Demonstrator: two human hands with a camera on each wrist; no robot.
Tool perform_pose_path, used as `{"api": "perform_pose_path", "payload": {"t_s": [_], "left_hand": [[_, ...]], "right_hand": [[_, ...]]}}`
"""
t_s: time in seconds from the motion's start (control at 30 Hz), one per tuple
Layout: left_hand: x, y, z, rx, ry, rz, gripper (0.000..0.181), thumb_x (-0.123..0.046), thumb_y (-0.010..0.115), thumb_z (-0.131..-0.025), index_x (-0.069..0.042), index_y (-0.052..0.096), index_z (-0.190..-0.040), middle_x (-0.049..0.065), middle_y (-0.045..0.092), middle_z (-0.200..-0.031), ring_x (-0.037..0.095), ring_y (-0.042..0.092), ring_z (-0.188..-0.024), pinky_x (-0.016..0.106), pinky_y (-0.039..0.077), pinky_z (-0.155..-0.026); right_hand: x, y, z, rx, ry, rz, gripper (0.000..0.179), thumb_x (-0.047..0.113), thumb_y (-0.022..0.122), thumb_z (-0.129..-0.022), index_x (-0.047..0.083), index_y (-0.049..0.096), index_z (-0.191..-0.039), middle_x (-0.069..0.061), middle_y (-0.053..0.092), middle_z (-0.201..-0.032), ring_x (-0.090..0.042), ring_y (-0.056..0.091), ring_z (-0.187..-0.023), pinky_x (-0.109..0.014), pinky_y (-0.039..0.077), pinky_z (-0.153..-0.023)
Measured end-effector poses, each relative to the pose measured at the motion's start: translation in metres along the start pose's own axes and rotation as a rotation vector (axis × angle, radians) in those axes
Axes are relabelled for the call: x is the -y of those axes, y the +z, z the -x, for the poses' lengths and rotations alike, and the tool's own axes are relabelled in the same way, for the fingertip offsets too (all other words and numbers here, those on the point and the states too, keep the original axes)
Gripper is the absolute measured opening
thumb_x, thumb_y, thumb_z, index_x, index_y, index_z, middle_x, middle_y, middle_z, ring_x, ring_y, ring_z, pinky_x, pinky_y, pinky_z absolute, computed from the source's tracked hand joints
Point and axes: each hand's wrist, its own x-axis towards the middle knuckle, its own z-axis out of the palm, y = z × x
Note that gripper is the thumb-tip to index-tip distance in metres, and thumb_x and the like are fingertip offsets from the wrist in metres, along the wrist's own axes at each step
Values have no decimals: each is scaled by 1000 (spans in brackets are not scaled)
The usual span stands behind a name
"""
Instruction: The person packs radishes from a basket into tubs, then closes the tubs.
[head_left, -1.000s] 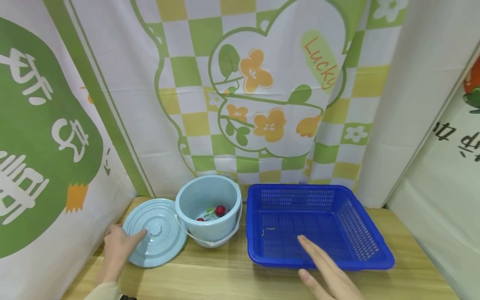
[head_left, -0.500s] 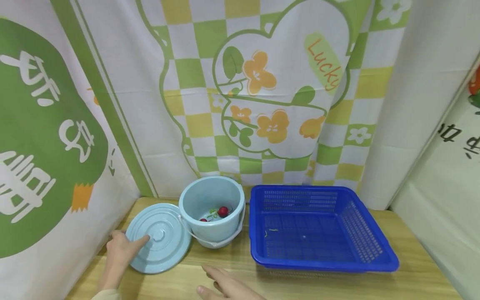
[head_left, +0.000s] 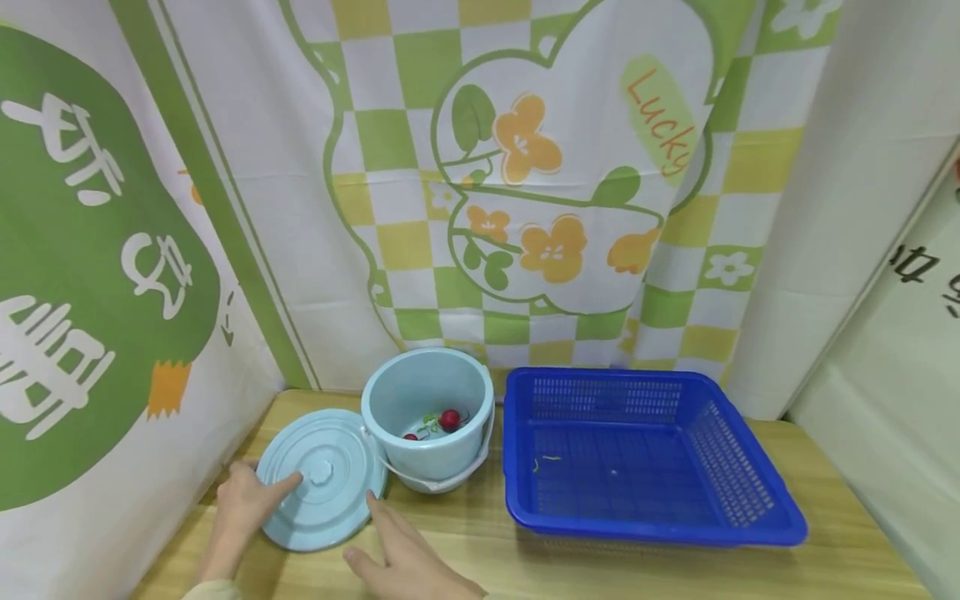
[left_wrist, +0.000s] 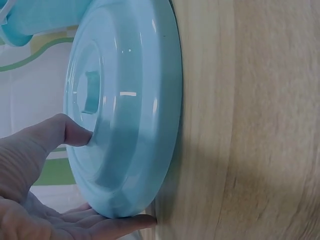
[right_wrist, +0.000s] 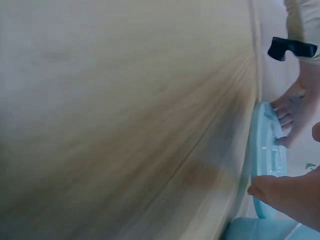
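A round light-blue lid with a small knob lies on the wooden table, left of a light-blue bucket. My left hand grips the lid's left edge; in the left wrist view its thumb presses the top and its fingers lie along the rim. My right hand reaches to the lid's front right edge with its fingers extended and nothing held. In the right wrist view, a finger of that hand overlaps the lid. Inside the bucket are two red radishes, one partly hidden by the rim, with green scraps.
A blue perforated plastic basket stands right of the bucket, with thin green scraps on its floor. Behind the table hangs a patterned cloth. The bucket's white handle hangs down at its front.
My right hand has moved left from in front of the blue basket to the lid's right edge. My left hand stays at the lid's left edge. The head view has shifted slightly.
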Motion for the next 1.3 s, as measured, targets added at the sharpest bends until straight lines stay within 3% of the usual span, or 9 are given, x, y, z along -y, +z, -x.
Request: {"api": "perform_pose_path", "payload": {"t_s": [0.17, 0.37, 0.53, 0.63, 0.77, 0.93, 1.07, 1.3], "left_hand": [[3, -1, 0, -6, 17, -6, 93, -36, 83, -89, 32, 36, -132, 52, 49, -120, 67, 56, -110, 69, 51, -96], [0, 4, 1, -45, 53, -16, 85, -32, 85, -86, 31, 44, -126, 49, 55, -113, 65, 58, -106, 68, 52, -94], [0, 4, 2, -47, 78, -23, 79, -31, 86, -85, 30, 50, -121, 45, 59, -106, 60, 63, -98, 66, 54, -90], [1, 7, 4, -41, 90, -23, 75, -29, 85, -86, 29, 50, -119, 45, 60, -104, 58, 65, -95, 66, 56, -87], [2, 13, 9, -44, 102, -36, 76, -25, 81, -89, 30, 43, -123, 49, 58, -107, 65, 62, -101, 67, 56, -87], [4, 18, 19, -63, 120, -92, 83, -30, 78, -95, 34, 36, -127, 55, 53, -112, 70, 57, -109, 68, 55, -89], [4, 19, 30, -96, 117, -65, 80, -31, 75, -98, 32, 39, -130, 54, 53, -119, 69, 55, -114, 70, 51, -94], [-6, 13, 52, -176, 47, -23, 87, -38, 70, -101, 31, 33, -140, 55, 48, -129, 70, 50, -120, 74, 46, -98]], "right_hand": [[2, 11, -17, -39, 0, 11, 85, 51, 53, -108, 1, 19, -168, -18, 19, -174, -32, 20, -160, -46, 26, -127], [-5, 19, -25, -140, 51, -74, 90, 47, 56, -106, -2, 12, -168, -26, 10, -173, -43, 16, -159, -57, 26, -125], [-13, 20, -36, -237, -36, -108, 91, 37, 58, -107, -4, 3, -167, -29, 5, -173, -44, 10, -159, -55, 19, -127], [-13, 23, -41, -290, -69, -96, 91, 34, 61, -105, -6, 6, -167, -28, 9, -172, -46, 13, -158, -56, 19, -127], [-12, 28, -43, -341, -87, -57, 91, 30, 65, -102, -13, 12, -163, -34, 16, -169, -50, 20, -155, -56, 24, -126], [-11, 29, -43, -334, -67, -6, 89, 27, 67, -102, -17, 16, -160, -39, 18, -166, -51, 24, -154, -56, 27, -125], [-7, 26, -42, -309, -71, 26, 87, 29, 65, -105, -14, 16, -162, -35, 14, -169, -46, 21, -156, -51, 26, -126], [5, 20, -39, -279, -84, 84, 86, 36, 59, -108, -10, 13, -165, -30, 10, -172, -42, 20, -158, -48, 28, -125]]}}
